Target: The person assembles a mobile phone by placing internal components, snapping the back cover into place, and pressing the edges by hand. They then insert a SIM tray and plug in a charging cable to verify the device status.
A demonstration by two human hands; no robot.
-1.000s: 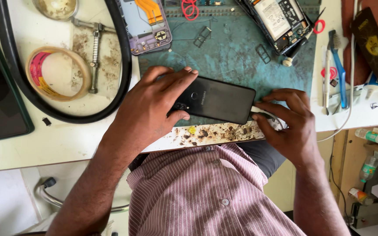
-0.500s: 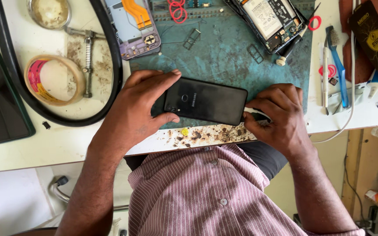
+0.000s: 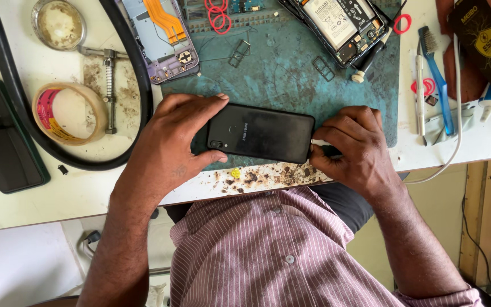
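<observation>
A black smartphone lies back up on the worn teal work mat, near the bench's front edge. My left hand grips its left end, thumb below and fingers over the top edge. My right hand presses against the phone's right end, fingers curled tight around something small at that edge; I cannot make out what it is.
An opened phone and a bare phone frame with an orange flex cable lie at the back of the mat. A tape roll, a black cable loop, a dark case, a blue brush, tweezers and red rubber bands surround it.
The view has shifted slightly. My right hand has moved closer against the phone's right end; my left hand keeps its grip.
</observation>
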